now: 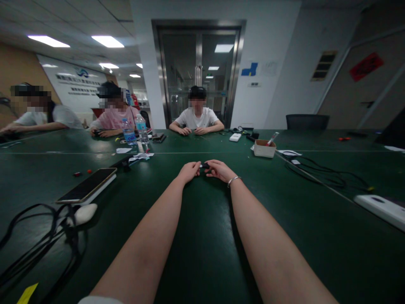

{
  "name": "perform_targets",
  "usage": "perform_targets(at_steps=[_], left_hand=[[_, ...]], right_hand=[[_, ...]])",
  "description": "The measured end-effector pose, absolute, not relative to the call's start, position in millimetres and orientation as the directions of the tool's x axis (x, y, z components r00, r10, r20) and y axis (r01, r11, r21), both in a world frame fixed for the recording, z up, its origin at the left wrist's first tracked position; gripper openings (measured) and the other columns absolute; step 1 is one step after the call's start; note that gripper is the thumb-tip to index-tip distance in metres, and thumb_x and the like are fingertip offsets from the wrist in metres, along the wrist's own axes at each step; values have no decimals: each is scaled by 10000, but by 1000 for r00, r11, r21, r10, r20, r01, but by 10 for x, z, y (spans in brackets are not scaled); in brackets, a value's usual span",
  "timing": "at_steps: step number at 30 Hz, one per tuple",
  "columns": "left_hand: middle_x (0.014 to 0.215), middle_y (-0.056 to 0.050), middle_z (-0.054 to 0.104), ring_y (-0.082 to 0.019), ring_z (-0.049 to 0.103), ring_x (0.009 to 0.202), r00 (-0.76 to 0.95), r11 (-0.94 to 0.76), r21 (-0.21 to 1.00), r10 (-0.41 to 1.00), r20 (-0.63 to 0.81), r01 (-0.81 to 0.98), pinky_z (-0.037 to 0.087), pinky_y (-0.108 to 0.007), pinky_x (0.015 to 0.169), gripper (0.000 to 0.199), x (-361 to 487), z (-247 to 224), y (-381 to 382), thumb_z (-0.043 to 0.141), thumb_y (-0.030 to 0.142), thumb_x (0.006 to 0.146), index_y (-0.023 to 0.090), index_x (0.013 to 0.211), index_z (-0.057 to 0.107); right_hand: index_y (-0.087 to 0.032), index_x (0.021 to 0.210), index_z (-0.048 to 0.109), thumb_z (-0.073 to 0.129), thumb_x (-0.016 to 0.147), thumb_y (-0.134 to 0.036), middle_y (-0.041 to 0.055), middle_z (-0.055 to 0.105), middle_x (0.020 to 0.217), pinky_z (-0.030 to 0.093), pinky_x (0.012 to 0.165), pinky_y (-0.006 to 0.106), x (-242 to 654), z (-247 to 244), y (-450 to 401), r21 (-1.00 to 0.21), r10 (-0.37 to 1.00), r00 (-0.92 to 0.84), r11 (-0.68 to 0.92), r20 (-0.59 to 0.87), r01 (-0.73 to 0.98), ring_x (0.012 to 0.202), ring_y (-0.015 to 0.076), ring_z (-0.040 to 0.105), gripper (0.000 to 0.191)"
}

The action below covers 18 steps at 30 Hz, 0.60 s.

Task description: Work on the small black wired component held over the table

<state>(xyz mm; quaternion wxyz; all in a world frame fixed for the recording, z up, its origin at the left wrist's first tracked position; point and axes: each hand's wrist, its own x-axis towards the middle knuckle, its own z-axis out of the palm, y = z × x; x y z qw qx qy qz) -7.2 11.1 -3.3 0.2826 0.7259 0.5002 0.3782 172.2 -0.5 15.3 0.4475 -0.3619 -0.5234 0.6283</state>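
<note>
My left hand (190,171) and my right hand (220,170) meet over the middle of the green table (202,236). Between their fingertips is a small black object with a silvery part (205,166), too small to name more closely. The left fingers are closed around its silvery end, partly hiding it. My right hand pinches the black end between thumb and fingers. A silver bracelet (234,181) circles my right wrist.
To the left lie a phone (87,185) on a white box, a white mouse-shaped object (84,214) and black cables (41,240). Farther off stand water bottles (129,133) and a small open box (265,149). A white device (381,209) lies right. Several people sit opposite.
</note>
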Motion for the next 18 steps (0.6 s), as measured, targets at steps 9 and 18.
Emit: perform_targets(at_steps=[9,18], left_hand=[[654,-13,618,-125,553,586,213,-366,788,931,298,495,418,-250,604,377,-72,-32,105,404,511,840,178,743,550],[671,9,584,-107,532,584,168,-391,841,920,353,374,423,-247,609,218,-73,-80,137,595,350,756,169,872,558]], right_hand=[[-136,931,577,535,893,-179,2,630,580,589,592,274,1724,132,17,-980,943,-332,-53,15,-194,363,26,454,71],[-138,921,561,490,914,-159,5,625,548,583,575,251,1717,137,18,-981,949,-315,-62,0,-186,355,33,467,74]])
